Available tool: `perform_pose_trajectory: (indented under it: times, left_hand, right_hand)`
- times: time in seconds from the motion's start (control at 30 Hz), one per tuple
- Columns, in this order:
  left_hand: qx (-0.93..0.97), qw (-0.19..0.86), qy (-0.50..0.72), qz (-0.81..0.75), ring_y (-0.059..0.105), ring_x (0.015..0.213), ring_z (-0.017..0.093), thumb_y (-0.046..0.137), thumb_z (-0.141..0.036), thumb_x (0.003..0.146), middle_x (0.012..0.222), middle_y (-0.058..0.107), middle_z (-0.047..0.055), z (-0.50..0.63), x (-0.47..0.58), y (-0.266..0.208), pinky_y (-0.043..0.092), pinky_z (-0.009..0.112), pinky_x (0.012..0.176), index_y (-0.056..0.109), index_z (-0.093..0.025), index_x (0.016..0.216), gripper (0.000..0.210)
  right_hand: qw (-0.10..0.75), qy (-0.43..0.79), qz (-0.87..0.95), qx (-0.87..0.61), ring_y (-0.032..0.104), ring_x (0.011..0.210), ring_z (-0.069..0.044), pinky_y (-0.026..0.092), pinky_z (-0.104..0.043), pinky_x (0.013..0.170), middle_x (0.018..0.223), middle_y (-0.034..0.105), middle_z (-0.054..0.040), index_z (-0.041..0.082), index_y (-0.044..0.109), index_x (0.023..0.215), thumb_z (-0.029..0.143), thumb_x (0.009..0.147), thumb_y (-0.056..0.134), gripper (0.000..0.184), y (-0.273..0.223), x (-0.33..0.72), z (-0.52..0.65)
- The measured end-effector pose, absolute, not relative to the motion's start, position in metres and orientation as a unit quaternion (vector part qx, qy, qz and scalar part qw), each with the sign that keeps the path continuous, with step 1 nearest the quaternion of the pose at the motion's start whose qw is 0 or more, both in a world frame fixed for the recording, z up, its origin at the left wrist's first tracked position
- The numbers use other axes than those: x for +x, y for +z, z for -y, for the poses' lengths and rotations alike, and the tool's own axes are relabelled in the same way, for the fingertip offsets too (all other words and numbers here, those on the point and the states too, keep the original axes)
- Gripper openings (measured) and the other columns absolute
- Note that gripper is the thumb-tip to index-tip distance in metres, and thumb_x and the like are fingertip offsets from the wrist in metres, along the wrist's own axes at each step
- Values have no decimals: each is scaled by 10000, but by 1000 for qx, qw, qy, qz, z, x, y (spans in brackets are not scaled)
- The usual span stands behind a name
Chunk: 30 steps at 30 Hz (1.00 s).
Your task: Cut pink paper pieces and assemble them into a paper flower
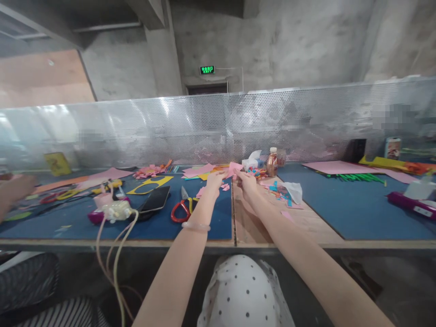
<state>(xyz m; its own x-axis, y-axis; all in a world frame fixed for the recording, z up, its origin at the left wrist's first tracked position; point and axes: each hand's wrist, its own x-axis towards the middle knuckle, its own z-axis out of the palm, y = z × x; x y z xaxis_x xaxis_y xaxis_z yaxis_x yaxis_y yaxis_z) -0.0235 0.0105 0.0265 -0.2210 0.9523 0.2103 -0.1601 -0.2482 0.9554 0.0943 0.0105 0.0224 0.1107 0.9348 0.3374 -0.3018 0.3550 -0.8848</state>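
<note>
Both arms reach forward over the table, and a small piece of pink paper (235, 168) is held up between my two hands. The fingers of my left hand (216, 180) are closed on its left side. My right hand (247, 182) pinches its right side; some of its fingertips are hidden. Small pink paper scraps (225, 186) lie just below the hands. Left of my left forearm are scissors (180, 210) with red handles, lying on the blue mat. More pink sheets (198, 171) spread out behind my left hand.
A black phone (156, 199), a yellow sheet with cut-out holes (149, 185) and a power strip with cords (117, 210) are on the left. Right of my hands stand a bottle (272, 162) and a tissue pack (253, 160). Another person's arm (15, 190) shows at far left.
</note>
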Motion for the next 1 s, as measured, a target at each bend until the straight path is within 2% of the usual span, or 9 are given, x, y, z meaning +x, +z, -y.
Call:
perform_pose_trajectory:
  times: [0.17, 0.37, 0.53, 0.63, 0.83, 1.0]
  left_hand:
    - [446, 419, 646, -456, 574, 814, 192, 695, -288, 525, 851, 663, 66, -5, -23, 30, 429, 299, 666, 669, -173, 738, 243]
    - [475, 472, 599, -439, 571, 767, 167, 644, -258, 558, 782, 638, 51, -1, -23, 30, 440, 271, 621, 635, -165, 676, 150]
    - [499, 502, 547, -447, 587, 704, 143, 676, -285, 559, 800, 635, 35, 0, -22, 28, 444, 267, 621, 630, -187, 770, 237]
    - [507, 487, 555, -444, 591, 722, 143, 683, -280, 558, 821, 644, 43, -1, -23, 27, 445, 266, 636, 632, -186, 753, 223]
    - [500, 455, 601, -427, 576, 812, 176, 670, -269, 540, 867, 657, 66, -4, -26, 26, 449, 280, 654, 656, -174, 675, 166]
    - [498, 428, 617, -434, 567, 755, 173, 661, -256, 521, 788, 658, 63, -4, -25, 27, 423, 261, 595, 665, -165, 659, 165]
  right_hand:
    - [686, 464, 461, -320, 321, 399, -47, 240, -208, 380, 443, 407, 60, 169, 459, 474, 375, 517, 716, 331, 23, 101, -13]
    - [683, 446, 478, -326, 326, 392, -49, 254, -212, 387, 433, 415, 52, 167, 456, 446, 362, 513, 710, 327, 19, 109, -21]
    - [661, 437, 511, -333, 350, 400, -56, 279, -217, 401, 433, 418, 52, 164, 474, 454, 347, 501, 716, 306, 18, 119, -26]
    - [646, 439, 530, -332, 356, 402, -53, 280, -212, 399, 453, 430, 47, 159, 488, 469, 367, 517, 713, 310, 20, 121, -25]
    - [552, 417, 627, -357, 342, 352, -53, 252, -206, 351, 429, 418, 38, 161, 492, 487, 510, 622, 642, 403, 17, 116, -18]
    - [482, 394, 699, -352, 356, 356, -58, 273, -196, 350, 407, 405, 39, 163, 475, 481, 559, 651, 604, 450, 10, 110, -19]
